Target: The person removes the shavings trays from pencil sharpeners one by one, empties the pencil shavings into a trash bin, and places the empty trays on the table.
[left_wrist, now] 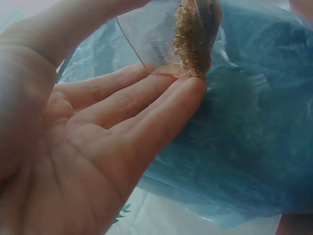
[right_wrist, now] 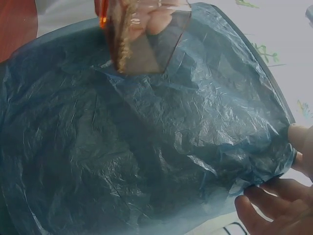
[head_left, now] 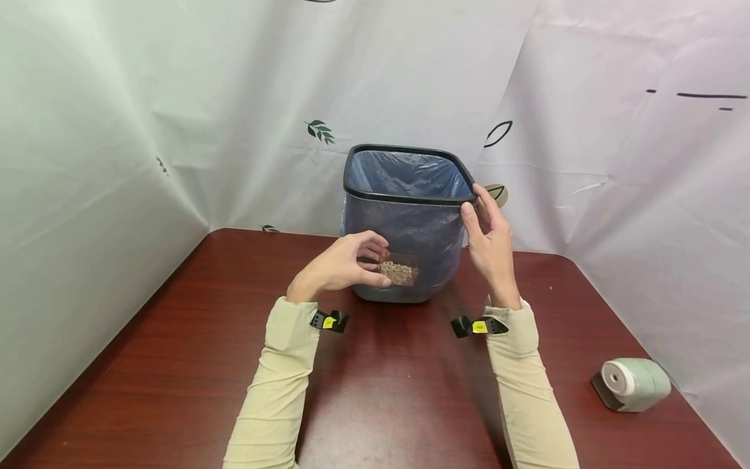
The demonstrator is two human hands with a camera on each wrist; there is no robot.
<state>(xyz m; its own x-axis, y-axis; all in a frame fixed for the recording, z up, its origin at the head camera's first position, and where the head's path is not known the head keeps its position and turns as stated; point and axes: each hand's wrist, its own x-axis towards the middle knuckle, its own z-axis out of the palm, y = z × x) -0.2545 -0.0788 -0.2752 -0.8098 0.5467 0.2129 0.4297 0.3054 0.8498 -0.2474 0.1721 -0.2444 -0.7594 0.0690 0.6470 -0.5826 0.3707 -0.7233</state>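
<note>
In front of the bin, my left hand holds a small clear plastic box between thumb and fingers. Pale brown crumbs that look like pencil shavings lie heaped along one side of it. The waste bin has a dark rim and a blue plastic liner folded over its outside; it stands at the far side of the table, tilted a little. At the bin's right front corner, my right hand grips the rim, thumb in front and fingers around the side. The right wrist view shows the fingers against the liner.
A pale green and white device with a hole in its end, like a pencil sharpener, lies at the right edge of the dark red table. White sheets with leaf prints hang close around the table's back and sides.
</note>
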